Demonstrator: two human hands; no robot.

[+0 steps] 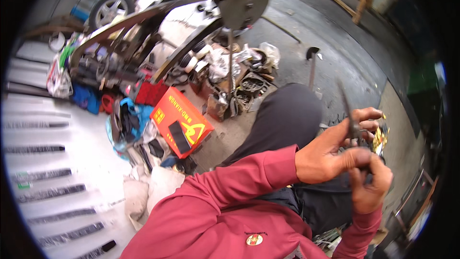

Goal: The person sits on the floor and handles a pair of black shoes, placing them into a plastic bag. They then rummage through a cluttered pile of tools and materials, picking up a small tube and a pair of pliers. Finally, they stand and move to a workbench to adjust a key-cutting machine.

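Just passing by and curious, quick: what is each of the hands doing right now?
Left hand: closed, fingers pinching a thin dark tool.
Right hand: closed beneath the left; what it holds cannot be told.

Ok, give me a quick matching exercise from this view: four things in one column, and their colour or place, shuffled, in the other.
Things:
1. cardboard box
2. left hand
3. sleeve
4. hammer

Colour or place:
A. dark red, running up from the lower edge
B. orange, on the ground left of the knee
C. lying on the grey ground beyond the knee
D. gripping a thin dark tool above the right hand

Pairs: 1-B, 2-D, 3-A, 4-C
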